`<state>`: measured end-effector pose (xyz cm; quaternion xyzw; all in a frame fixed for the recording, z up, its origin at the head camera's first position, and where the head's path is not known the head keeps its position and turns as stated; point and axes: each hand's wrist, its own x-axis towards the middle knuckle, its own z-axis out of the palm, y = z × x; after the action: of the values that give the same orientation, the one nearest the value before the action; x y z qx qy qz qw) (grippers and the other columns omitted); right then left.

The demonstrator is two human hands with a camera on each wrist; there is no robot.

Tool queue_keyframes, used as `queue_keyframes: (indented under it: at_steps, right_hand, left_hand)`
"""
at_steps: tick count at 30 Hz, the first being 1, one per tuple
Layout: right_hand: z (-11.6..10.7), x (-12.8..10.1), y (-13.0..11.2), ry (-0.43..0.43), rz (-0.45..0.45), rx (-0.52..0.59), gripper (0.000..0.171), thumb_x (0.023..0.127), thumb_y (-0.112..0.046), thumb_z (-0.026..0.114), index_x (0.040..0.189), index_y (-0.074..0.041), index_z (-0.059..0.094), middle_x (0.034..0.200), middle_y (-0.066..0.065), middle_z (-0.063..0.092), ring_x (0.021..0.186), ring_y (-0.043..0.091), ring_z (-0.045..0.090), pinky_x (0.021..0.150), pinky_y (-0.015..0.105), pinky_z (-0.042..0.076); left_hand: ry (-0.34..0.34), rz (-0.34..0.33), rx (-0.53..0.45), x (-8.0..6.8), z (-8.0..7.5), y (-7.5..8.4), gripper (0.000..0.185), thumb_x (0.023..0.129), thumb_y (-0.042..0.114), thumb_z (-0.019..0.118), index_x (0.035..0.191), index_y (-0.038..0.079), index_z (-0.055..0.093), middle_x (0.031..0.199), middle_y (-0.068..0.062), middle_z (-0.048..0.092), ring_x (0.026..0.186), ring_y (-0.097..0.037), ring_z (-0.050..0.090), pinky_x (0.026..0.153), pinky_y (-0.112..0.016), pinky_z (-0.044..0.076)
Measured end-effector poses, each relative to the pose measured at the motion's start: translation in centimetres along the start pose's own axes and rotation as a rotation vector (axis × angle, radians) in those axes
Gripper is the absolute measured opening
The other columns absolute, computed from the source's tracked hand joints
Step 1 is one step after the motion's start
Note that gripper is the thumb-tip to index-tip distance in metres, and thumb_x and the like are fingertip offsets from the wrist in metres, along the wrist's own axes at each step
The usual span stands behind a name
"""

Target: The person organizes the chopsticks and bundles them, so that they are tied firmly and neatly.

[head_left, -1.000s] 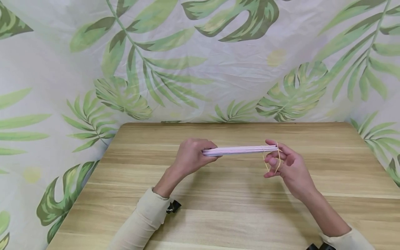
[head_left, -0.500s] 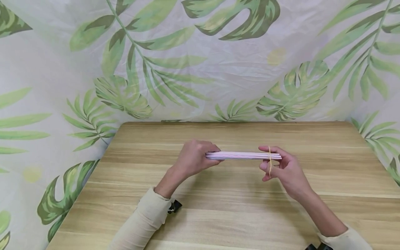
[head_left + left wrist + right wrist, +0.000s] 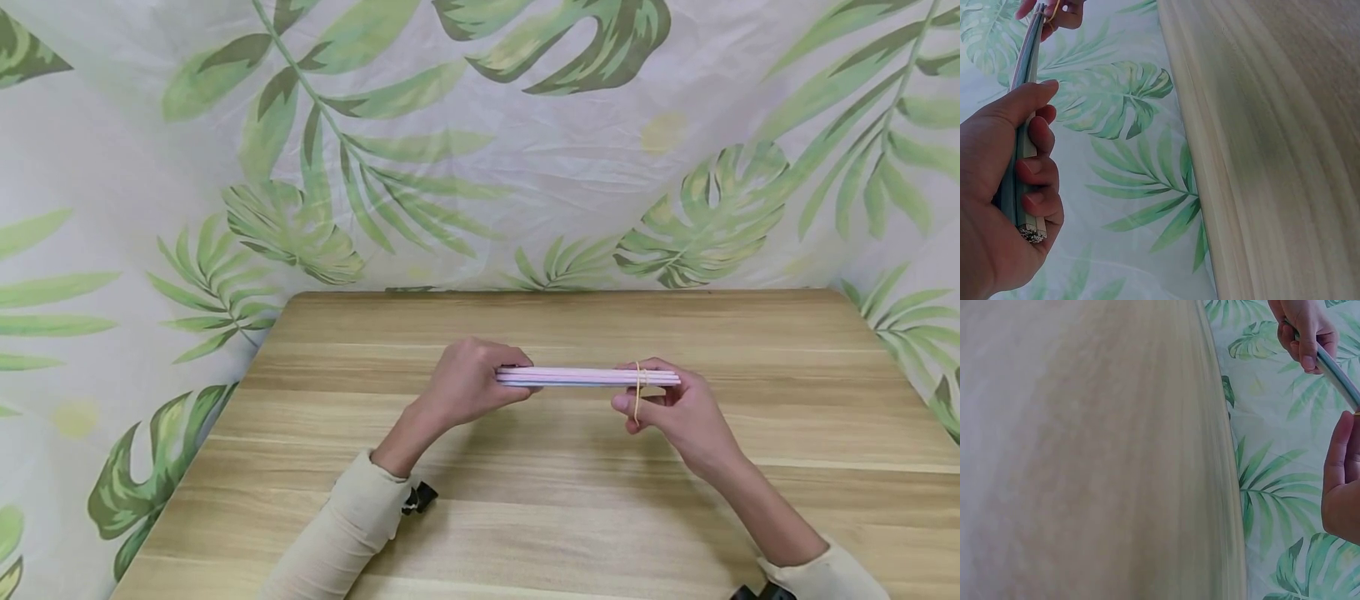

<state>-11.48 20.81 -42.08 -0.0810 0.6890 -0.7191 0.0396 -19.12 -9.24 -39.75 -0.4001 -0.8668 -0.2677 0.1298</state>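
The bundle of pale pink sticks (image 3: pixel 585 377) lies level in the air above the middle of the bench (image 3: pixel 570 533), held between my two hands. A yellow rubber band (image 3: pixel 637 390) already circles the bundle close to its right end, and its lower part loops down over my right fingers. My right hand (image 3: pixel 675 412) has its grip curled round that end, thumb on top, fingers underneath with the band caught on them. My left hand (image 3: pixel 468 383) has its grip closed tight round the left end; from the left wrist the fingers (image 3: pixel 1038 172) wrap the sticks firmly and the cut ends show at the heel of my palm. As I judge it, the band is on but slack below, so the binding at this end looks only partly done, and I see no band at the left end. The bench is light wood with streaked grain. Behind its far edge and to both sides hangs a white cloth printed with green leaves (image 3: pixel 480 150)
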Motion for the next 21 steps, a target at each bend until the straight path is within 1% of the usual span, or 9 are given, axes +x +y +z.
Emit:
queue_keyframes:
  at_steps: [3,7,10,14,18,21]
  right_hand:
    - [0.04,0.04,-0.02,0.012,0.001,0.003,0.026,0.093,0.003,0.079,0.111,-0.014,0.073,0.086,-0.004,0.069,0.061,0.010,0.069,0.066,0.029,0.062]
    - [0.07,0.14,-0.09,0.014,-0.036,-0.009,0.031,0.091,0.006,0.079,0.107,-0.014,0.063,0.087,-0.006,0.067,0.062,0.009,0.070,0.064,0.029,0.062]
    - [0.06,0.11,-0.25,0.004,-0.065,-0.040,0.030,0.091,0.006,0.079,0.104,-0.012,0.058,0.087,-0.005,0.069,0.064,0.011,0.072,0.064,0.028,0.061]
    - [0.13,0.06,-0.31,-0.009,-0.093,-0.043,0.026,0.091,0.007,0.079,0.098,-0.012,0.062,0.090,-0.006,0.072,0.069,0.010,0.074,0.066,0.027,0.059]
    - [0.18,0.09,-0.06,-0.015,-0.128,-0.010,0.024,0.090,0.011,0.077,0.093,-0.013,0.073,0.096,-0.005,0.074,0.074,0.007,0.074,0.068,0.024,0.059]
    - [0.17,0.14,0.17,-0.010,-0.137,-0.038,0.021,0.089,0.010,0.078,0.094,-0.010,0.079,0.100,-0.003,0.076,0.078,0.007,0.074,0.069,0.023,0.058]
  left_hand:
    - [0.002,-0.026,-0.029,0.01,0.01,0.10,0.008,0.085,0.022,0.089,0.088,0.021,0.081,0.071,0.013,0.070,0.057,0.003,0.046,0.056,-0.018,0.038]
    - [0.012,-0.076,-0.080,0.00,-0.02,0.19,0.009,0.084,0.020,0.090,0.086,0.021,0.081,0.069,0.012,0.069,0.056,0.003,0.045,0.055,-0.018,0.038]
    - [0.010,-0.108,-0.111,-0.02,-0.12,0.26,0.009,0.084,0.020,0.090,0.085,0.021,0.081,0.068,0.011,0.068,0.056,0.002,0.045,0.055,-0.019,0.038]
    - [-0.006,-0.146,-0.116,0.00,-0.32,0.41,0.009,0.084,0.020,0.090,0.087,0.022,0.082,0.069,0.012,0.069,0.057,0.002,0.046,0.055,-0.019,0.038]
    - [-0.022,-0.182,-0.109,0.00,-0.51,0.50,0.009,0.084,0.019,0.089,0.091,0.023,0.083,0.072,0.011,0.071,0.058,0.001,0.048,0.055,-0.020,0.039]
    - [-0.036,-0.202,-0.105,-0.02,-0.61,0.43,0.009,0.086,0.018,0.088,0.092,0.023,0.084,0.073,0.011,0.072,0.058,0.000,0.049,0.056,-0.020,0.039]
